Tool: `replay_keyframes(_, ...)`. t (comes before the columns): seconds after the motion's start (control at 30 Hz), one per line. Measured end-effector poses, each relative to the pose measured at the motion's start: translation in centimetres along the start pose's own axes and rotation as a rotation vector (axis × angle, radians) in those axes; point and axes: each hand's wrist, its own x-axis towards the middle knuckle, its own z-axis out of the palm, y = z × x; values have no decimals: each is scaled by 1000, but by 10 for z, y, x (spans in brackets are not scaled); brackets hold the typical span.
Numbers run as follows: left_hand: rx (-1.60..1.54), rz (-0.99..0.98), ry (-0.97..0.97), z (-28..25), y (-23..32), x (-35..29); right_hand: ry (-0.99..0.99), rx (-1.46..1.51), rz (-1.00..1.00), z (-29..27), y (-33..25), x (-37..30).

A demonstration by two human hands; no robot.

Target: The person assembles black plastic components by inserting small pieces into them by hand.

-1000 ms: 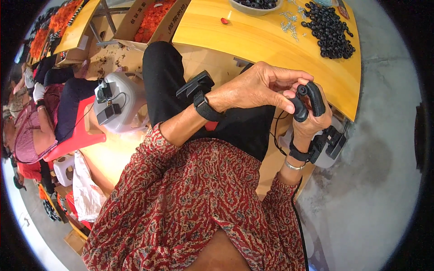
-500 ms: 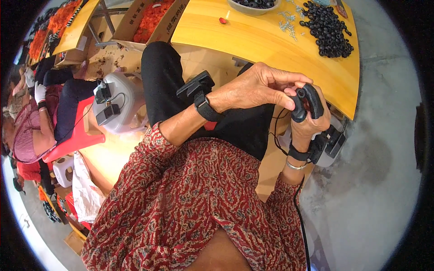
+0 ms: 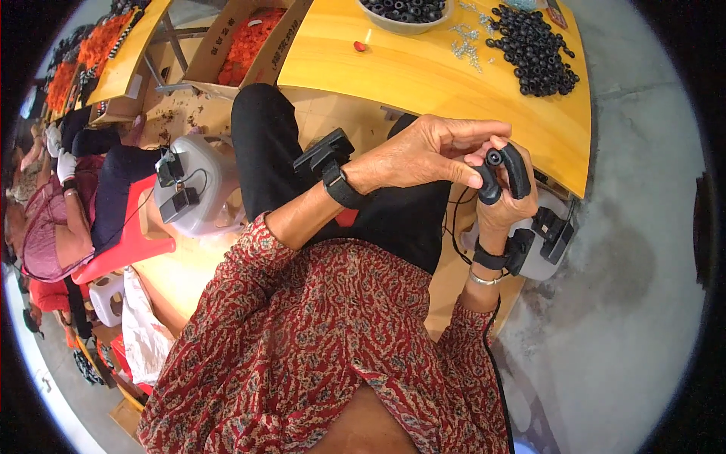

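Note:
In front of my lap, over the table's near edge, both hands meet around a black curved piece (image 3: pixel 517 172), bent like a U with thick, smooth-looking arms. My right hand (image 3: pixel 503 214) grips it from beneath and behind, most of the fingers hidden. From the left comes my left hand (image 3: pixel 435 155), its thumb pressed to the piece's left arm and its forefinger stretched above. Between the two arms, at the left hand's fingertips, shows a small round black part (image 3: pixel 494 157) with a hollow centre. Whether it is joined to the curved piece I cannot tell.
The yellow table (image 3: pixel 423 79) bears a heap of small black round parts (image 3: pixel 533 57), silvery bits (image 3: pixel 466 49), a red piece (image 3: pixel 359 47) and a bowl (image 3: pixel 408 26) of black parts. A carton (image 3: pixel 215 57) holds orange material. Left are a pale plastic stool (image 3: pixel 200 185) and a seated person (image 3: pixel 68 204).
Both hands and the black piece appear slightly further left as the whole view shifts. The curved piece has turned a little, and its round part shows more plainly.

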Motion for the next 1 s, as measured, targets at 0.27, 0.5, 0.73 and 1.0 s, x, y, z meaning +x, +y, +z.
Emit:
replay_keyframes(0.27, 60, 7, 168, -36, 5, 6, 479, -339, 93, -71, 33, 22)
replay_keyframes(0.5, -218, -27, 421, -66, 1, 19, 721, -596, 312, -200, 138, 39)
replay_keyframes(0.73, -282, -56, 399, -71, -4, 21, 682, -870, 456, -287, 278, 13)
replay_keyframes(1.0, -292, -43, 394, -77, -7, 15, 500, -656, 153, -172, 137, 66)
